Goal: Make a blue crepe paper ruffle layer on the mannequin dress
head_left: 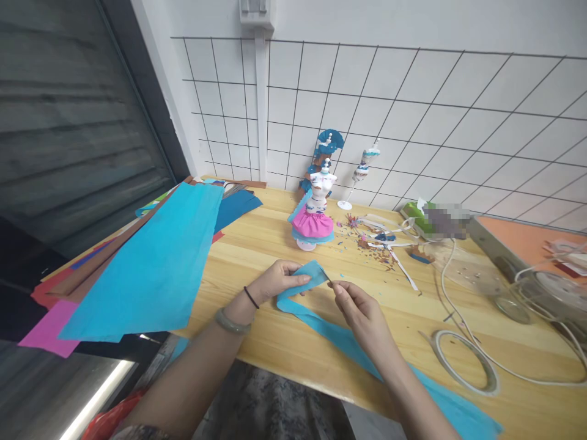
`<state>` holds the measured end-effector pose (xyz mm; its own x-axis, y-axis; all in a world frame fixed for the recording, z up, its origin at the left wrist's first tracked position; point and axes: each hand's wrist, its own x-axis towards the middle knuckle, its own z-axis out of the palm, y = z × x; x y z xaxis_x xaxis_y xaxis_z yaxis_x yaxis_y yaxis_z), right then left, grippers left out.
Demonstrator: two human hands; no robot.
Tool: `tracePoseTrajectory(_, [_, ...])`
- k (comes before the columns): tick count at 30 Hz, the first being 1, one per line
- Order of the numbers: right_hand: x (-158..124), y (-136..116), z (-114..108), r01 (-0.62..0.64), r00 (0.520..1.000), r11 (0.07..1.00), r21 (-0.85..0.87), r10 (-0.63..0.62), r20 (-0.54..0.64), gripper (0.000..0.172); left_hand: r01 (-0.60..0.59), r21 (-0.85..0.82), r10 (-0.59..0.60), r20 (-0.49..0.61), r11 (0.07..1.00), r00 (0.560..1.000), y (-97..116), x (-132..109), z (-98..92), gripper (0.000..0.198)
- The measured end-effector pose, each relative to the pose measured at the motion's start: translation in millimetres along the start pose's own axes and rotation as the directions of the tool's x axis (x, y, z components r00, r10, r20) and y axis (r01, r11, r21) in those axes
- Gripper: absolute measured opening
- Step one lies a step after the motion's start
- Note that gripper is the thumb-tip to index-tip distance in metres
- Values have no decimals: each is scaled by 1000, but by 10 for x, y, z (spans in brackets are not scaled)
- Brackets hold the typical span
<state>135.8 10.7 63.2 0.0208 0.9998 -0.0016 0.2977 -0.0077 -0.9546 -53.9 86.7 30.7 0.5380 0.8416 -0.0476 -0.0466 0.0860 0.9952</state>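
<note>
My left hand (283, 281) pinches the folded end of a long light-blue strip (342, 335), which looks like crepe paper or thin cloth. From there the strip loops down and runs under my right forearm to the table's front right edge. Between the fingers of my right hand (356, 305) is a thin dark tool (326, 275), its tip against the strip's raised end; its exact kind is too small to tell. Just beyond my hands stands a small white dress-form mannequin (321, 190) wearing a gathered pink skirt (313, 228) over a blue layer.
Large coloured sheets (156, 263) lie stacked at the left, overhanging the edge. Two more small mannequins, one with blue ruffles (331, 142), stand by the wall. Scraps (378, 253) litter the table behind my right hand. A tape roll (465, 362) and white cable (452, 287) lie right.
</note>
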Motion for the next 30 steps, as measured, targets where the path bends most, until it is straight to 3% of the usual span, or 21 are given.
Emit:
tracePoseTrajectory(17, [-5,-63,2,51,999,998,-34,-52,-12,49,9,-8,-8,19,1000,1000,43,-24,11,43])
tracePoseTrajectory(24, [9,-67,-1,18,1000,999,-38,-18,9,51,29,12,-30,82,999,996,19,-26,-5,43])
tracePoseTrajectory(30, [7,-66,11,72,997,997,-29,-73,-6,46,49,7,-49,114,999,992,20,-35,0,42])
